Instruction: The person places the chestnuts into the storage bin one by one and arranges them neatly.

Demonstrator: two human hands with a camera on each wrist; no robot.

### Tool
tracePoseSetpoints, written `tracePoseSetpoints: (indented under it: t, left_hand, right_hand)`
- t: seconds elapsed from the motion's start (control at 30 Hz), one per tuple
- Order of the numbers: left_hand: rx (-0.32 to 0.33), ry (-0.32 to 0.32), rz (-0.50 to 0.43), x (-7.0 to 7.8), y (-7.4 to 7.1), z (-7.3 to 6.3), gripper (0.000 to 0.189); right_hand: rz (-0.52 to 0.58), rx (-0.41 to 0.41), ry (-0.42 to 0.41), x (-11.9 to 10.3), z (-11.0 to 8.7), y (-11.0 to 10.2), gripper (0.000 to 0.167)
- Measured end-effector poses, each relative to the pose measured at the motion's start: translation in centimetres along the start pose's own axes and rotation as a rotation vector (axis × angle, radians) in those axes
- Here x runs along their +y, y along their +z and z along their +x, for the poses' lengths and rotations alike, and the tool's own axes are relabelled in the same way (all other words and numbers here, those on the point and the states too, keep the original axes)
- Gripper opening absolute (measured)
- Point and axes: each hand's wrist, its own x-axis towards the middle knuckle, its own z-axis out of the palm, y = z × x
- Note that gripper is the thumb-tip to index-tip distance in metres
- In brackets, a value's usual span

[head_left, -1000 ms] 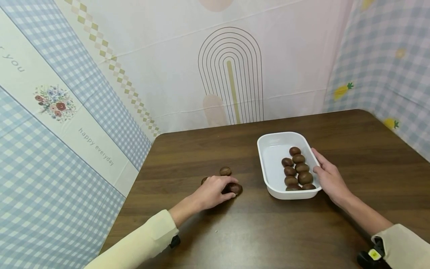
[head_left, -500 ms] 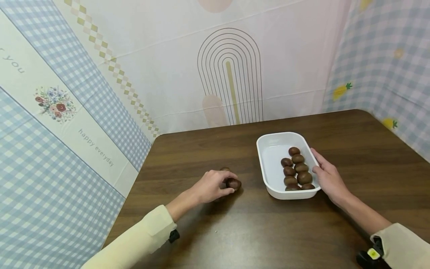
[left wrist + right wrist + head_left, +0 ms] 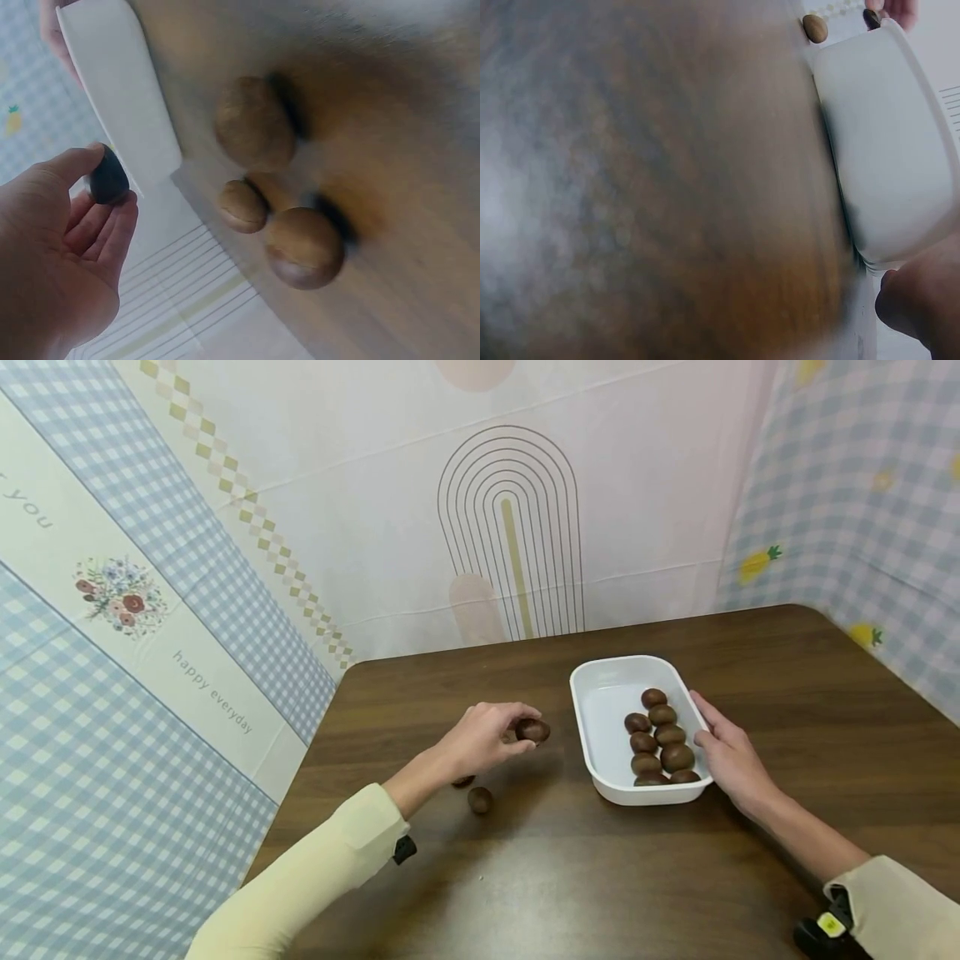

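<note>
In the head view my left hand [image 3: 483, 739] is raised over the table and pinches a dark brown, egg-shaped fruit [image 3: 532, 730] between thumb and fingertips. The left wrist view shows that held fruit [image 3: 109, 177] too, looking almost black. A white rectangular dish [image 3: 645, 796] stands to its right, with several similar brown fruits [image 3: 670, 735] in two rows along its right side. My right hand [image 3: 738, 768] grips the dish's right wall, thumb near the rim. Below my left wrist lies a loose brown fruit [image 3: 480, 800]; another fruit [image 3: 463, 781] is partly hidden behind the wrist.
Three brown fruits lie on the table in the left wrist view, the smallest one [image 3: 244, 206] farthest off. The brown wooden table [image 3: 600, 877] ends at a patterned cloth [image 3: 397, 527] behind and a checked cloth [image 3: 112, 735] at the left.
My left hand has lifted a fruit from the table and moved up and slightly right with it, exposing loose fruits below. My right hand stays on the dish.
</note>
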Motion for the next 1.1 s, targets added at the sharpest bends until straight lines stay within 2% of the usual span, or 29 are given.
tracePoseSetpoints:
  t: [0.33,0.63,1.1]
  left_hand:
    - [0.019,0.005,0.005,1.3,0.3,4.1,0.04]
    - [-0.007,0.02,0.079,2.7,1.3,7.7,0.041]
    - [-0.007,-0.013,0.121,3.6,4.0,11.4,0.04]
  right_hand:
    - [0.002,0.002,-0.011,0.0,-0.1,0.1,0.064]
    - [0.001,0.005,-0.01,0.0,-0.1,0.0,0.063]
    - [0.013,0.009,-0.008,-0.1,-0.1,0.1,0.063]
